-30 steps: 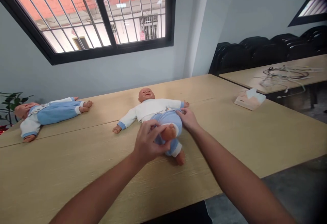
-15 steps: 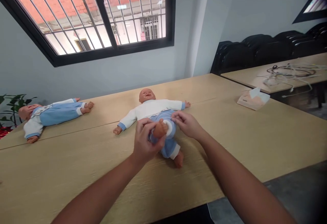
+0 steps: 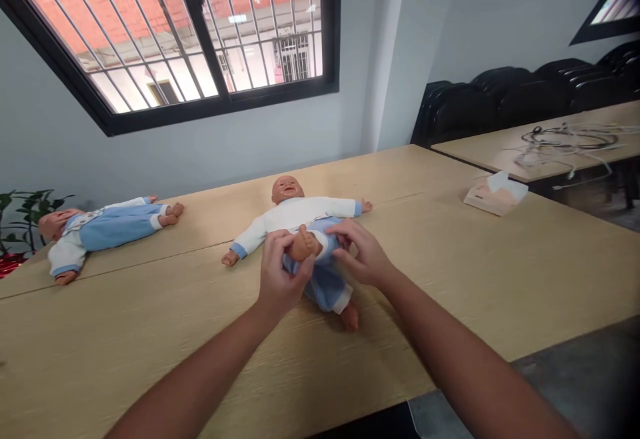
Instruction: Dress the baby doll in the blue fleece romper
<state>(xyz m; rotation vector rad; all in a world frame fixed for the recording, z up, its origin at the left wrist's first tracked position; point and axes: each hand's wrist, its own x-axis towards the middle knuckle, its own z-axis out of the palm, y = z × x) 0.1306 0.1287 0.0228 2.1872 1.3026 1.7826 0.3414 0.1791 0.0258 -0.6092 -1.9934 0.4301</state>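
A baby doll [image 3: 300, 211] in a white top and blue trousers [image 3: 324, 285] lies on its back on the table, arms spread. My left hand [image 3: 281, 267] is closed around the doll's raised foot [image 3: 303, 244]. Beside it, my right hand [image 3: 361, 251] has its fingers at the trouser leg, near the white cuff [image 3: 320, 243] of the raised leg. Its thumb and fingers look curled on the blue cloth. The doll's other foot [image 3: 351, 317] rests toward the near side of the table, sticking out of its white cuff.
A second doll [image 3: 120, 225] in similar clothes lies at the left of the table [image 3: 480, 279]. A tissue box [image 3: 495, 193] stands at the right. Cables [image 3: 570, 145] lie on another table, with black chairs [image 3: 505, 102] stacked behind. A plant [image 3: 30, 215] is at far left.
My left hand has shifted the raised foot slightly left, and the foot has turned. My right hand has moved a little left, its thumb now lower along the trouser leg.
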